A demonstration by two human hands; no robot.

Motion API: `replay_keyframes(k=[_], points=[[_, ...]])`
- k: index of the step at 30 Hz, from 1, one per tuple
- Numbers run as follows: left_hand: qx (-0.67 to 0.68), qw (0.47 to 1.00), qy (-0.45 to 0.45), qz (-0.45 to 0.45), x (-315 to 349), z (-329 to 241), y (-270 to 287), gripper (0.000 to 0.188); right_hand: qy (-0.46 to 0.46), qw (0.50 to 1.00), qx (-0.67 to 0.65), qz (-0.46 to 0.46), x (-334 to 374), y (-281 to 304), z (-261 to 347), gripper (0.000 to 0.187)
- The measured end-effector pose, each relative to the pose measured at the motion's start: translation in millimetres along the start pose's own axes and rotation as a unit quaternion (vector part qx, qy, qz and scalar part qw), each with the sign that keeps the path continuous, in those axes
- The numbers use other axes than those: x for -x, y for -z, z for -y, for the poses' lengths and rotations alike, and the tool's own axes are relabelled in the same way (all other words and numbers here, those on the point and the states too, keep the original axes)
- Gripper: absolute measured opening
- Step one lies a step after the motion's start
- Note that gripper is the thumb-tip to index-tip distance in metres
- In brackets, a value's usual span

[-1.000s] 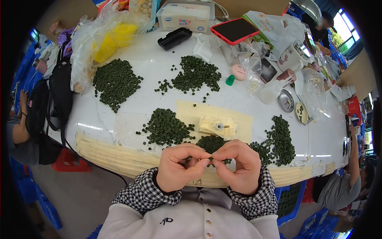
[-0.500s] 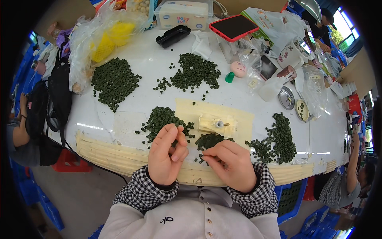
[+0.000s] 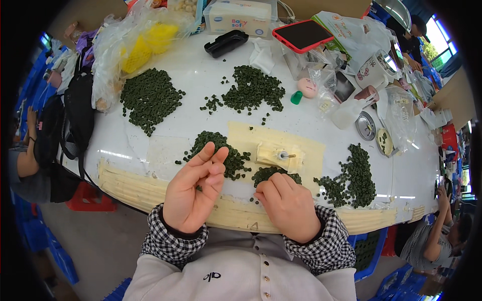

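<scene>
My left hand [image 3: 193, 193] is raised in front of the near-left pile of small dark green round parts [image 3: 213, 143]. Its fingers are loosely bent, with a gap between the fingertips and nothing visible in them. My right hand [image 3: 290, 208] is closed in a pinch, palm down, at the near edge of a smaller heap of the same parts [image 3: 271, 174]. Whatever its fingertips hold is hidden. Beyond that heap, a block wrapped in cream tape [image 3: 271, 154] carries a metal pin [image 3: 286, 156] pointing right. The block sits on a cream taped sheet [image 3: 241, 131].
More green piles lie at far left [image 3: 150, 98], far middle [image 3: 253, 89] and right [image 3: 360, 175]. Along the back are a red-cased phone [image 3: 303, 36], a black case [image 3: 226, 43], a tissue box [image 3: 241, 19] and plastic bags. A round tin [image 3: 365, 126] and a mug [image 3: 372, 71] stand at right.
My left hand has moved left and down, its fingertips parting; the small green part seen at them earlier is no longer visible there. My right fingers have drawn closer together at the heap.
</scene>
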State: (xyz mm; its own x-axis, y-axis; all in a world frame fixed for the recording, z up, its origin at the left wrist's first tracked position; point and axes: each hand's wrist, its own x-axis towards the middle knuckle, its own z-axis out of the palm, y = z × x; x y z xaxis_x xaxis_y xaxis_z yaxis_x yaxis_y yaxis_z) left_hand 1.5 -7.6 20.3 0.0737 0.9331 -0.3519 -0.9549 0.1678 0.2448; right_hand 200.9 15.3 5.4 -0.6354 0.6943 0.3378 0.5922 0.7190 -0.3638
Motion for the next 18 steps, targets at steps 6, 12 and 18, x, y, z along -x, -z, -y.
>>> replay_keyframes(k=[6, 12, 18], points=[[-0.088, 0.993, 0.062, 0.041, 10, 5, 7, 0.022, -0.017, 0.987, -0.128, -0.094, 1, 10, -1, 0.016], [-0.188, 0.968, 0.154, 0.065, 13, 31, 10, 0.025, -0.063, 0.971, -0.203, -0.106, 0, 30, 3, 0.02], [-0.184, 0.969, 0.146, 0.078, 5, 38, 5, 0.029, -0.066, 0.957, -0.26, -0.109, 4, 31, -4, 0.017]])
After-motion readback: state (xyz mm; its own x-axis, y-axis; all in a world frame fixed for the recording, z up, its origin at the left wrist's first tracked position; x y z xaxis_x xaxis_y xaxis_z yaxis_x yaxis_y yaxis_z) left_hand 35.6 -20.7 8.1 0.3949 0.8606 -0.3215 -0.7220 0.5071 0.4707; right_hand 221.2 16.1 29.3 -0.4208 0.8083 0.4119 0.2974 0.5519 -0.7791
